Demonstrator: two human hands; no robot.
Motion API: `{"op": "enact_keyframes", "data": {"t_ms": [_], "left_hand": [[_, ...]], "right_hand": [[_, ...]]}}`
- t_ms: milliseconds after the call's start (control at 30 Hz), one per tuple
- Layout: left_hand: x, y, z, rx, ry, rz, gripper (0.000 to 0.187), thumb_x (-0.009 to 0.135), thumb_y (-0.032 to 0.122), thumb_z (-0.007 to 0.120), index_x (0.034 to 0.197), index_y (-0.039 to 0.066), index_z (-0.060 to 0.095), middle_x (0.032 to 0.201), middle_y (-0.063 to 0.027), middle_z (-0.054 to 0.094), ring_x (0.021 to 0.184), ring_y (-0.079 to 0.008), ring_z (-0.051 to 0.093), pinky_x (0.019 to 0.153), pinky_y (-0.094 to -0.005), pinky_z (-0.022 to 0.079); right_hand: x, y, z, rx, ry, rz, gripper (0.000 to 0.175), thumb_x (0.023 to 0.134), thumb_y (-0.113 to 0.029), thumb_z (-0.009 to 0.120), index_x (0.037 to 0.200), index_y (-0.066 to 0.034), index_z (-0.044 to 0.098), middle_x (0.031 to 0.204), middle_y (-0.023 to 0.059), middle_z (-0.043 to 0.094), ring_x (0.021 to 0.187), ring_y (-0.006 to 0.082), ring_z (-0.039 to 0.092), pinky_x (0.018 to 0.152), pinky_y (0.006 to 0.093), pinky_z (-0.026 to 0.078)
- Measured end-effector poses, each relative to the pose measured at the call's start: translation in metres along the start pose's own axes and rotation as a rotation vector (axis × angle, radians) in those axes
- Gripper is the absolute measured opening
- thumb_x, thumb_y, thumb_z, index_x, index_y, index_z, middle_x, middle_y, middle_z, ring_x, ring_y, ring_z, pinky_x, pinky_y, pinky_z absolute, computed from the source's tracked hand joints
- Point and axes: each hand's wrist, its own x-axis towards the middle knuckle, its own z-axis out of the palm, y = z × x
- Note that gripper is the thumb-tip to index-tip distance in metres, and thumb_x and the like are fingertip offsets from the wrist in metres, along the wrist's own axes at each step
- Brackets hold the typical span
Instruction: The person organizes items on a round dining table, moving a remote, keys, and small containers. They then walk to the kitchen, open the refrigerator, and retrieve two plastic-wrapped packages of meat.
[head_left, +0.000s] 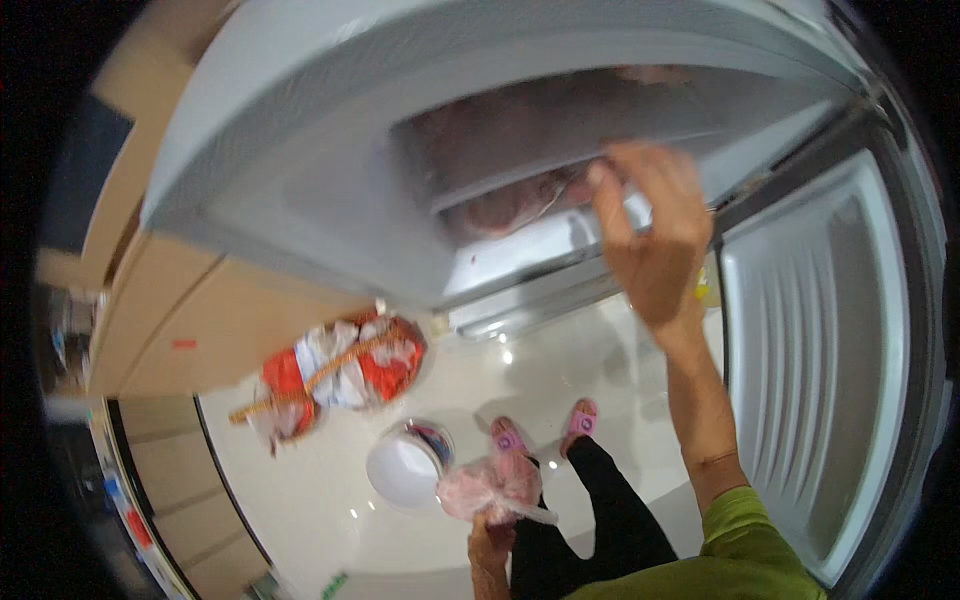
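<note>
My left hand (491, 544) grips a clear plastic bag (480, 491) of pink contents, possibly meat, low in front of my legs. My right hand (660, 232) is raised at the mouth of an opened freezer compartment (315, 195), thumb and fingers apart. Motion blurs it, and nothing shows between its fingers. Behind the fingertips, a pale shelf edge (517, 184) crosses the compartment. Reddish bagged food (502, 210) lies under that shelf. Darker contents above it are too blurred to name. To the right, the freezer door (795, 360) stands swung wide, its ribbed inner panel showing.
Wicker baskets (315, 382) hold red and white plastic bags on the glossy tiled floor (315, 480). A white bucket (401, 469) stands left of my feet, close to the held bag. Tan cabinets (195, 315) border the left side. Pink slippers (583, 420) are on my feet.
</note>
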Motion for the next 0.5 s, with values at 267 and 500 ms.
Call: {"op": "enact_keyframes", "data": {"t_ms": [267,500], "left_hand": [[-0.019,-0.017,0.004,0.042,0.367,-0.079,0.033,0.089,0.035,0.069,0.101,0.004,0.066,0.087,-0.0064,0.067,0.074,-0.0171,0.062,0.062,-0.0302,0.048],[-0.006,-0.018,0.003,-0.241,-0.07,0.126,0.028,0.092,0.028,0.063,0.106,0.005,0.062,0.092,-0.0051,0.065,0.078,-0.017,0.063,0.061,-0.0301,0.051]], "right_hand": [[0.015,-0.01,0.017,-0.116,-0.344,-0.111,0.026,0.092,-0.03,0.07,0.096,-0.004,0.073,0.084,0.0141,0.066,0.085,0.0307,0.06,0.088,0.0437,0.042],[0.041,0.0,0.046,-0.22,-0.387,-0.25,0.028,0.085,-0.01,0.069,0.112,-0.0061,0.071,0.105,0.0143,0.071,0.095,0.0325,0.064,0.088,0.0424,0.049]]}}
